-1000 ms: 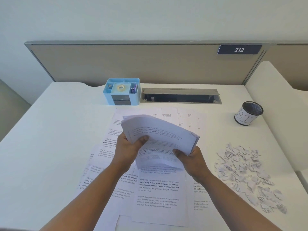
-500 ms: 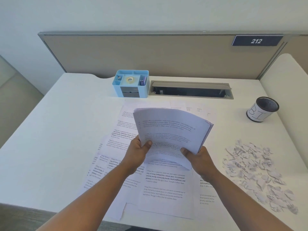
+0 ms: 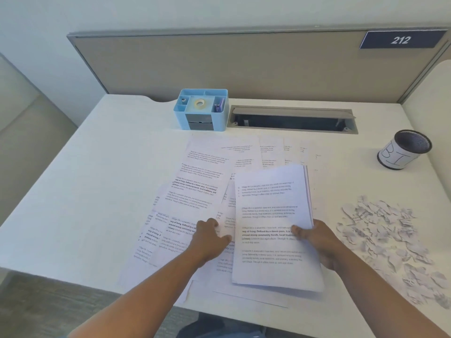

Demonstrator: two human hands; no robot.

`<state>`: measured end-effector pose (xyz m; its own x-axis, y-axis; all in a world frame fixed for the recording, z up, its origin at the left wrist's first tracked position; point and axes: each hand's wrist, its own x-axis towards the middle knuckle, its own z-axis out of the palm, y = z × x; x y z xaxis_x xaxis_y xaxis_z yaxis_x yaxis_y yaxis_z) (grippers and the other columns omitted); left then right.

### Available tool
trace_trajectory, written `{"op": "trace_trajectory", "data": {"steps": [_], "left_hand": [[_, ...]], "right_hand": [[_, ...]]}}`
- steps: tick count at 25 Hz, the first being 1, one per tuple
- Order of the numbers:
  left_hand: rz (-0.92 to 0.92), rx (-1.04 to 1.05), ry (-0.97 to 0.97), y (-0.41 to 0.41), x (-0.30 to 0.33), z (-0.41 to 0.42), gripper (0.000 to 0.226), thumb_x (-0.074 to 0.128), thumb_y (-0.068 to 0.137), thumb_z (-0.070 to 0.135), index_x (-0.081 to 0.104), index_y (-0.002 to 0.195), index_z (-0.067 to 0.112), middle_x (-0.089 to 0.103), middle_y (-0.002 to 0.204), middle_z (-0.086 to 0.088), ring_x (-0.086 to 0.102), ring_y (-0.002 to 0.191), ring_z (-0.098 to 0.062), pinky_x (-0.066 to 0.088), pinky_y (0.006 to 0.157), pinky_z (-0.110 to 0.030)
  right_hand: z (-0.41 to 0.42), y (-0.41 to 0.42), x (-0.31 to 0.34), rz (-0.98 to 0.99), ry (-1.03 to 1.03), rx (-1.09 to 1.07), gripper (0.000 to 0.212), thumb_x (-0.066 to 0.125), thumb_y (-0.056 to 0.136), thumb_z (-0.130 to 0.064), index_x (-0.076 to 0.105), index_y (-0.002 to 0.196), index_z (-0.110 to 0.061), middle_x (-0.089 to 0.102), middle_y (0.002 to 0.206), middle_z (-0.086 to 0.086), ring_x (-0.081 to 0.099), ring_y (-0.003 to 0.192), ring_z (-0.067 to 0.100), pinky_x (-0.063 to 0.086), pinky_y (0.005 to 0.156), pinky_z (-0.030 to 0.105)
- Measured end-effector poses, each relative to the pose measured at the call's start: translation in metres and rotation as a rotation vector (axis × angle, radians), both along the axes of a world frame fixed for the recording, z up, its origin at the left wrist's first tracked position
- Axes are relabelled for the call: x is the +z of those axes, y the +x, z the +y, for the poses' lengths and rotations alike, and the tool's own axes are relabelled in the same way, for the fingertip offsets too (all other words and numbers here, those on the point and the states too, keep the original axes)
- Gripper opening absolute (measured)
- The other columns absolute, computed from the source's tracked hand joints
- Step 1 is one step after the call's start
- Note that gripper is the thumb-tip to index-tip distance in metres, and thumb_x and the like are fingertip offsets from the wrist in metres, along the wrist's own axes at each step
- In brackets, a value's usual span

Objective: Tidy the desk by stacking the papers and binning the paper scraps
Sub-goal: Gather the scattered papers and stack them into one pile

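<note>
The right hand [image 3: 322,242] holds the stack [image 3: 273,228] at its right edge, thumb on top, at about 5 o'clock on the desk [image 3: 97,181]. The stack looks thin, light and floppy; held at one edge it will probably sag, and loose sheets may slide, so a grip on both long edges would suit squaring it. The left hand [image 3: 210,236] rests on the loose sheets [image 3: 195,186] at 6 o'clock, fingers curled down onto one; whether it pinches it I cannot tell. These lie overlapped toward 12 o'clock and should lift most easily by a free corner. Their print reads "way of living. Defined by a slower pace". The scraps [image 3: 388,240] lie heaped at 3 o'clock, light and easily scattered, best scooped. At 2 o'clock the bin [image 3: 402,150] shows hand-drawn "BI". At 12 o'clock stands an organiser [image 3: 202,111]; beyond, a sign [image 3: 400,40] reads "212".
</note>
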<state>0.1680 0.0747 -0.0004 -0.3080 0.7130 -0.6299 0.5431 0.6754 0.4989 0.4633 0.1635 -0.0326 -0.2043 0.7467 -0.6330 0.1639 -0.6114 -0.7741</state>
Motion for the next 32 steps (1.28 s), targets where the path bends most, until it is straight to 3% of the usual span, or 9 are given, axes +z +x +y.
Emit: {"op": "trace_trajectory", "data": {"steps": [4, 8, 12, 15, 18, 21, 24, 29, 32], "left_hand": [[-0.003, 0.074, 0.030, 0.013, -0.003, 0.001, 0.057, 0.071, 0.093, 0.038, 0.044, 0.138, 0.015, 0.045, 0.135, -0.004, 0.056, 0.105, -0.019, 0.050, 0.081, -0.032], [-0.108, 0.229, 0.042, 0.020, -0.006, 0.003, 0.044, 0.072, 0.093, 0.027, 0.048, 0.128, 0.016, 0.056, 0.119, 0.001, 0.057, 0.102, -0.017, 0.044, 0.076, -0.028], [-0.224, 0.357, 0.087, 0.020, -0.010, 0.005, 0.015, 0.074, 0.092, 0.016, 0.060, 0.094, 0.013, 0.061, 0.088, 0.003, 0.052, 0.072, -0.013, 0.043, 0.062, -0.023], [-0.177, 0.401, 0.174, 0.009, -0.005, 0.008, 0.021, 0.070, 0.096, 0.017, 0.057, 0.080, 0.019, 0.058, 0.076, 0.005, 0.050, 0.067, -0.013, 0.043, 0.061, -0.025], [-0.114, 0.446, 0.257, -0.014, 0.004, 0.015, 0.018, 0.066, 0.099, 0.017, 0.059, 0.082, 0.017, 0.063, 0.077, -0.001, 0.054, 0.067, -0.017, 0.048, 0.063, -0.030], [-0.115, 0.510, 0.281, -0.035, 0.010, 0.022, 0.003, 0.068, 0.097, 0.015, 0.066, 0.099, 0.015, 0.074, 0.093, -0.005, 0.067, 0.079, -0.021, 0.057, 0.073, -0.036], [-0.086, 0.548, 0.298, -0.056, 0.010, 0.028, 0.015, 0.070, 0.096, 0.013, 0.068, 0.109, 0.017, 0.074, 0.101, -0.003, 0.073, 0.091, -0.024, 0.062, 0.082, -0.042], [-0.015, 0.588, 0.337, -0.101, 0.005, 0.051, 0.009, 0.069, 0.097, 0.016, 0.067, 0.088, 0.015, 0.074, 0.090, -0.005, 0.069, 0.076, -0.022, 0.056, 0.063, -0.033], [-0.026, 0.621, 0.356, -0.127, 0.008, 0.075, 0.012, 0.067, 0.099, 0.021, 0.063, 0.088, 0.017, 0.071, 0.091, 0.003, 0.070, 0.072, -0.018, 0.050, 0.052, -0.025]], "right_hand": [[-0.008, 0.000, -0.018, 0.011, -0.057, -0.029, 0.026, 0.077, 0.092, -0.015, 0.072, 0.118, -0.011, 0.081, 0.103, 0.003, 0.077, 0.096, 0.027, 0.060, 0.081, 0.041], [-0.009, 0.001, -0.019, 0.051, -0.073, -0.034, 0.028, 0.076, 0.092, -0.014, 0.071, 0.120, -0.011, 0.080, 0.105, 0.003, 0.078, 0.094, 0.024, 0.061, 0.072, 0.036], [-0.007, 0.003, -0.016, 0.084, -0.116, -0.052, 0.028, 0.074, 0.093, -0.010, 0.070, 0.121, -0.009, 0.079, 0.110, 0.009, 0.076, 0.101, 0.034, 0.059, 0.090, 0.054], [-0.004, 0.006, -0.012, 0.115, -0.155, -0.090, 0.030, 0.073, 0.093, -0.007, 0.070, 0.122, -0.007, 0.078, 0.114, 0.011, 0.073, 0.108, 0.037, 0.053, 0.100, 0.060], [0.003, 0.002, -0.005, 0.162, -0.168, -0.105, 0.029, 0.070, 0.093, -0.004, 0.070, 0.122, -0.007, 0.077, 0.116, 0.013, 0.072, 0.109, 0.037, 0.053, 0.099, 0.061], [0.010, -0.014, -0.002, 0.199, -0.170, -0.112, 0.029, 0.070, 0.092, -0.003, 0.071, 0.120, -0.007, 0.077, 0.116, 0.014, 0.072, 0.109, 0.038, 0.053, 0.099, 0.063], [0.019, -0.039, 0.001, 0.196, -0.158, -0.097, 0.031, 0.071, 0.092, -0.004, 0.070, 0.123, -0.007, 0.077, 0.117, 0.012, 0.072, 0.110, 0.036, 0.051, 0.102, 0.060], [0.037, -0.080, 0.003, 0.170, -0.144, -0.107, 0.033, 0.072, 0.093, -0.005, 0.068, 0.126, -0.008, 0.077, 0.117, 0.009, 0.070, 0.112, 0.034, 0.050, 0.106, 0.058], [0.050, -0.105, 0.005, 0.162, -0.153, -0.131, 0.032, 0.071, 0.094, -0.004, 0.068, 0.126, -0.009, 0.076, 0.119, 0.010, 0.068, 0.115, 0.036, 0.048, 0.108, 0.060]]}}
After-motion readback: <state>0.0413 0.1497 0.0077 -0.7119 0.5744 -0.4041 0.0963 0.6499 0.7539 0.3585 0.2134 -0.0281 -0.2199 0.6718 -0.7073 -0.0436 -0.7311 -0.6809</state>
